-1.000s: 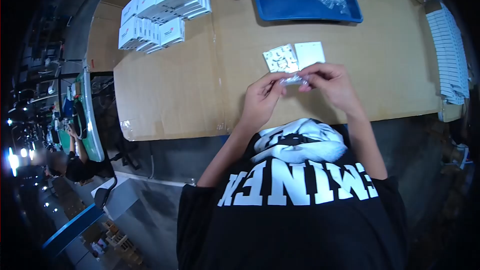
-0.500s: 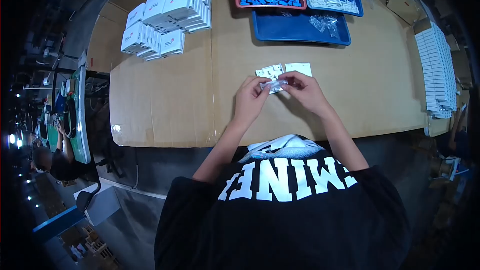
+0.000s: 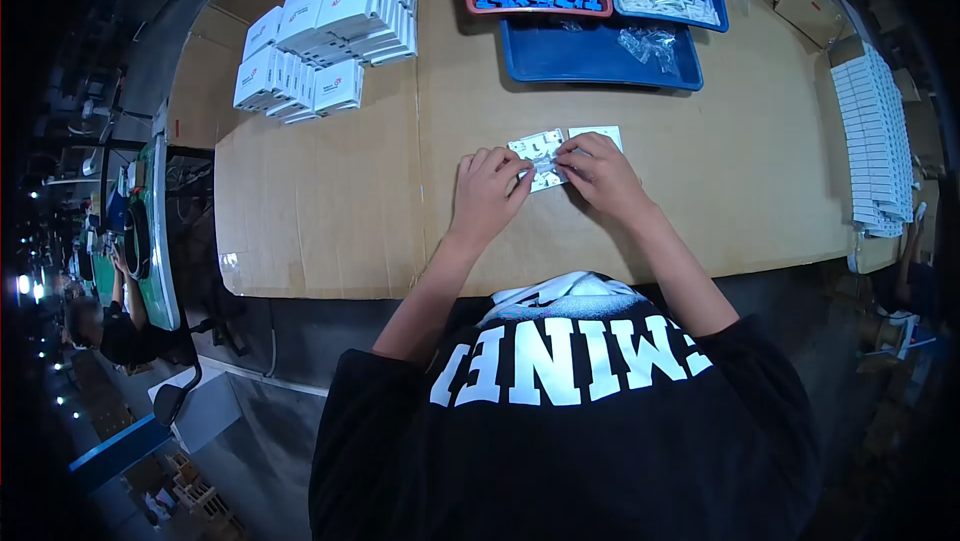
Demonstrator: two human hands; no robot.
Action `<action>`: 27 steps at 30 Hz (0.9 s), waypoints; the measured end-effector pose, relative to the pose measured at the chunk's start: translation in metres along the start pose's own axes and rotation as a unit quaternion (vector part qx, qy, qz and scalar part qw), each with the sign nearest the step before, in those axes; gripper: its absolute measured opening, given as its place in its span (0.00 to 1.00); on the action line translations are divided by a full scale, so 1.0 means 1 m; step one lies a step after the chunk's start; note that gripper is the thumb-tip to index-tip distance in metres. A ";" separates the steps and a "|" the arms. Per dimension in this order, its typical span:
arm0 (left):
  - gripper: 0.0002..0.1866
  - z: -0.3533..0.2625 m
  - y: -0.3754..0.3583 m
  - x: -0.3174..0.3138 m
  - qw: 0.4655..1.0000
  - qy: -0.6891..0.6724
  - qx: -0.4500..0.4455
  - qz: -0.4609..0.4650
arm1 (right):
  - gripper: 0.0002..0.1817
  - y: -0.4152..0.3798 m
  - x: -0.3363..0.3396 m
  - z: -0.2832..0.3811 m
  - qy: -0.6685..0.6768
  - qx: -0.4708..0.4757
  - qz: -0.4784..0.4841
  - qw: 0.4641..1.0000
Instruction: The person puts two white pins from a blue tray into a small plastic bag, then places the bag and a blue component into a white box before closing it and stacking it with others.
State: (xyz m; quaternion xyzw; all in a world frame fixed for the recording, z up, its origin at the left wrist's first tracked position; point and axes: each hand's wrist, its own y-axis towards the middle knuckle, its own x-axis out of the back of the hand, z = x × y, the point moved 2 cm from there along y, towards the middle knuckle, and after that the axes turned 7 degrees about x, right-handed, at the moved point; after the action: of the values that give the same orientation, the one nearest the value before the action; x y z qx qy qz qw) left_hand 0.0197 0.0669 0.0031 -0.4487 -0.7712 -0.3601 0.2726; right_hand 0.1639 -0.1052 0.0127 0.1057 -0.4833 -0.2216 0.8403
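Observation:
A white plastic piece (image 3: pixel 540 145) with raised details lies on the cardboard-covered table, tilted a little. On it is a small clear plastic bag (image 3: pixel 543 167), partly hidden by fingers. My left hand (image 3: pixel 487 191) pinches the bag's left end. From the right, my right hand (image 3: pixel 603 177) has thumb and fingertips closed on the other end. Just behind my right fingers is a flat white plate (image 3: pixel 606 131), its lower part covered by the hand.
Stacked white boxes (image 3: pixel 335 16) stand at the back left. A red tray (image 3: pixel 537 13) of blue parts, a blue tray (image 3: pixel 722 1) of white sticks and a blue tray (image 3: pixel 560 66) with clear bags are at the back. White pieces (image 3: pixel 872 136) are piled far right. People sit at both sides.
The small bag has gone from above the white piece down onto it. My left hand has shifted slightly left, its fingers more spread along the piece's left edge.

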 end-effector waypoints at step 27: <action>0.19 0.010 -0.012 -0.001 0.997 -0.011 -0.082 0.006 | 0.02 0.027 -0.001 0.011 -0.085 -0.012 0.114 0.990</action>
State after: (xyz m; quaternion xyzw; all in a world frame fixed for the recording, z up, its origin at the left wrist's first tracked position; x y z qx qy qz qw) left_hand 0.0088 0.0703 -0.0076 -0.4783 -0.7388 -0.4158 0.2289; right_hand 0.1607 -0.0806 0.0279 0.0208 -0.5595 -0.1383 0.8169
